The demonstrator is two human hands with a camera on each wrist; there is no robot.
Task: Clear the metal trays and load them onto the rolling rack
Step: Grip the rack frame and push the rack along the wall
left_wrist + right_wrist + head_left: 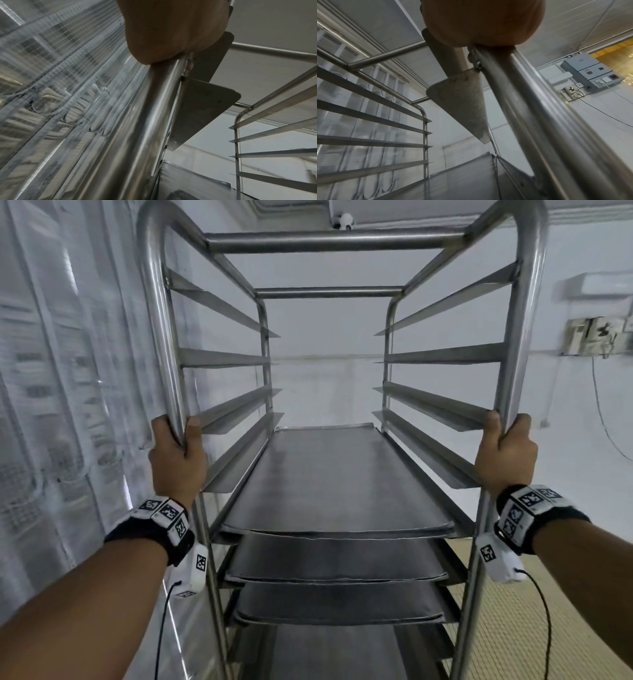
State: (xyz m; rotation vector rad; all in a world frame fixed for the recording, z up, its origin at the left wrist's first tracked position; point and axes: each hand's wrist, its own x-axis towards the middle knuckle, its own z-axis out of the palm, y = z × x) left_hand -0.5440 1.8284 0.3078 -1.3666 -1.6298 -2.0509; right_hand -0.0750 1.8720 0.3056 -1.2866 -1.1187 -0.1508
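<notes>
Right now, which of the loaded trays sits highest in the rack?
The top tray, level with the hands' wrists; two more trays sit stacked on runners directly below it.

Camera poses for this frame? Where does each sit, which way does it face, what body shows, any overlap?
Head: on the head, facing forward into the rolling rack; left hand and right hand grip its front uprights.
Left wrist: looks up the left upright past the hand.
Right wrist: looks up the right upright past the hand.
Shared: top metal tray, rack runners.
</notes>
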